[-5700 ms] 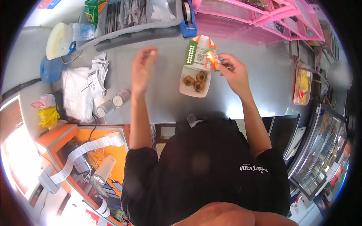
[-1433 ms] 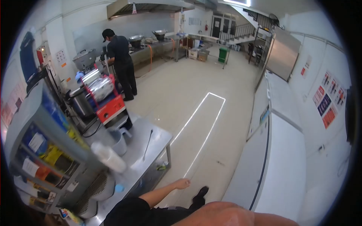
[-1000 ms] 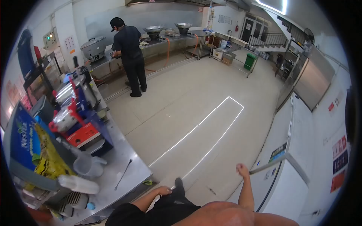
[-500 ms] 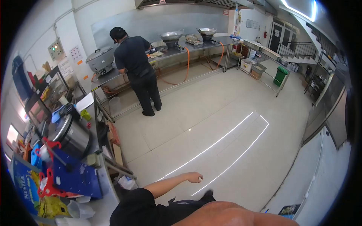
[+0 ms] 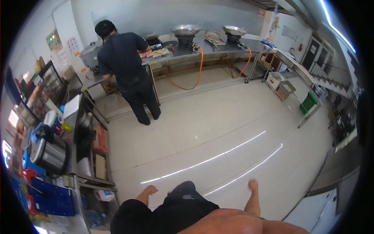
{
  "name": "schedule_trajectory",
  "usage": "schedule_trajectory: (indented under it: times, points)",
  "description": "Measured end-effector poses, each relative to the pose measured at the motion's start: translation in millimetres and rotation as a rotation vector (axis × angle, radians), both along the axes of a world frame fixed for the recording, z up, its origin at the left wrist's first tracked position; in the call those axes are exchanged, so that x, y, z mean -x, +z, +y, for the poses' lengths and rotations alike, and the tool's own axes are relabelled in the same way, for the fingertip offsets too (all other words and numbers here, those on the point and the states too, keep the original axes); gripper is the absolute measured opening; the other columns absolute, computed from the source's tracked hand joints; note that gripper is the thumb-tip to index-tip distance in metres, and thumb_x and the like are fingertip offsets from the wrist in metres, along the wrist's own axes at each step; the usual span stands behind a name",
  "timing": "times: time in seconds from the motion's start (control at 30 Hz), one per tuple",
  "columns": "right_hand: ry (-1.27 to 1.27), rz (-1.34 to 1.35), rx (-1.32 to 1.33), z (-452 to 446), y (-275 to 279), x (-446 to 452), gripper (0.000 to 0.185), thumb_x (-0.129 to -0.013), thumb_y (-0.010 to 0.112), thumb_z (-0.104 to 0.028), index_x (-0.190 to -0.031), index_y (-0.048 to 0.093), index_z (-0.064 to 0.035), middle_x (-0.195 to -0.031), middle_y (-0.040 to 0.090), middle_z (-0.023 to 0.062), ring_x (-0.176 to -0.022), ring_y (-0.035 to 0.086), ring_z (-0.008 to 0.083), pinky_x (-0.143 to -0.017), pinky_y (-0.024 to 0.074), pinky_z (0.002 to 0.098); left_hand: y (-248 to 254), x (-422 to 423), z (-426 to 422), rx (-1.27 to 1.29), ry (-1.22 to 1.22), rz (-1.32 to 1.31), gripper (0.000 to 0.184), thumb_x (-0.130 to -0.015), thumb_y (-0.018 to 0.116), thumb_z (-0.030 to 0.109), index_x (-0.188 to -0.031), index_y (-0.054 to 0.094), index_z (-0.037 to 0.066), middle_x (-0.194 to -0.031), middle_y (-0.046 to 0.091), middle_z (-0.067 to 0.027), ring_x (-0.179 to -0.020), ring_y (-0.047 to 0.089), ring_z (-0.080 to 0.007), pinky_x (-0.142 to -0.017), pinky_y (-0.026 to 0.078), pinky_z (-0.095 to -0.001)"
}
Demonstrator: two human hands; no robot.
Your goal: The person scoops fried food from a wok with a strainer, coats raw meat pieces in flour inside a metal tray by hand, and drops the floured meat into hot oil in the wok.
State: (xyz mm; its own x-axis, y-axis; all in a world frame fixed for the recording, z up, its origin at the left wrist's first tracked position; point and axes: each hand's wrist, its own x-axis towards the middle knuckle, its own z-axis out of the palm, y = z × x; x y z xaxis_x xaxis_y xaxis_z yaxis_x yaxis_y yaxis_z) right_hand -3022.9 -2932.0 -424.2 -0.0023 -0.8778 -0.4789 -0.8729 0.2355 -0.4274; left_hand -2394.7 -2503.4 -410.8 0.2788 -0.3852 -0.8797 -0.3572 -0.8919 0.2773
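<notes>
My left hand (image 5: 150, 190) hangs low in front of me, loosely curled, with its fingers a little apart and nothing in them. It is over the floor, away from the table on the left. To the right, my right hand (image 5: 253, 184) is lifted over the tiled floor (image 5: 218, 144). Motion smears its fingers, and I see no object at it. Neither hand touches anything.
A person (image 5: 124, 70) in dark clothes stands at the steel counter (image 5: 175, 54). Woks (image 5: 186, 30) sit on burners with orange hoses (image 5: 201, 70). Left is a steel table with a large pot (image 5: 50, 154). A green bin (image 5: 309, 103) and white freezer (image 5: 311, 210) are right.
I have moved forward, closer to the counter, and the left table has slid back in view. My left hand shifted left in view; my right hand came into view. The person leans less.
</notes>
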Motion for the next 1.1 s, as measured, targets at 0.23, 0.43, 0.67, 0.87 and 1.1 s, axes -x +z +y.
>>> schedule_trajectory:
  times: [0.23,0.43,0.67,0.87,1.1]
  points:
    - [0.139,-0.759,0.531,-322.6,237.1,-278.5,0.019,-0.092,0.053,-0.020,-0.098,0.062,-0.0055,-0.073,0.060,0.0022,-0.062,0.056,0.0113,-0.051,0.0444,0.0263,-56.8,-72.3,-165.7,-0.268,0.120,0.077,0.040,-0.090,0.054,0.038,-0.120,0.058,0.012,-0.108,0.065,-0.0097,-0.085,0.066,-0.0243,-0.070,0.053,-0.0441]
    - [0.451,-0.153,0.110,-347.1,25.5,-261.0,0.029,-0.086,0.053,-0.027,-0.102,0.065,-0.0065,-0.094,0.066,0.0214,-0.088,0.064,0.0372,-0.079,0.0499,0.0438,-63.0,-144.2,-515.2,0.014,-0.568,-0.151,0.045,-0.089,0.044,0.041,-0.091,0.069,0.003,-0.092,0.067,-0.0192,-0.086,0.065,-0.0340,-0.079,0.051,-0.0444]
    - [-0.113,-0.050,-0.711,-307.2,-35.2,-166.2,0.033,-0.091,0.048,-0.035,-0.096,0.063,-0.0057,-0.086,0.065,0.0131,-0.086,0.061,0.0306,-0.075,0.0481,0.0417,147.9,-154.4,-899.4,0.839,-0.180,-0.008,0.024,-0.086,0.061,0.026,-0.104,0.066,0.010,-0.084,0.065,-0.0138,-0.079,0.063,-0.0250,-0.074,0.050,-0.0357]
    - [-0.113,-0.164,-0.580,-597.5,-51.3,-226.0,0.031,-0.089,0.050,-0.034,-0.085,0.062,-0.0045,-0.070,0.061,0.0122,-0.071,0.060,0.0264,-0.064,0.0480,0.0390,76.1,-201.2,-1094.4,0.733,-0.092,0.061,0.026,-0.086,0.062,0.028,-0.105,0.066,0.010,-0.083,0.065,-0.0098,-0.075,0.061,-0.0185,-0.069,0.050,-0.0332]
    - [0.185,-0.500,0.175,-1188.2,37.3,-484.3,0.028,-0.095,0.050,-0.031,-0.092,0.062,-0.0066,-0.075,0.063,0.0033,-0.065,0.058,0.0113,-0.053,0.0472,0.0269,146.4,-250.6,-1288.8,0.819,0.247,0.217,0.033,-0.093,0.054,0.033,-0.112,0.060,0.007,-0.093,0.063,-0.0079,-0.078,0.061,-0.0174,-0.069,0.050,-0.0308]
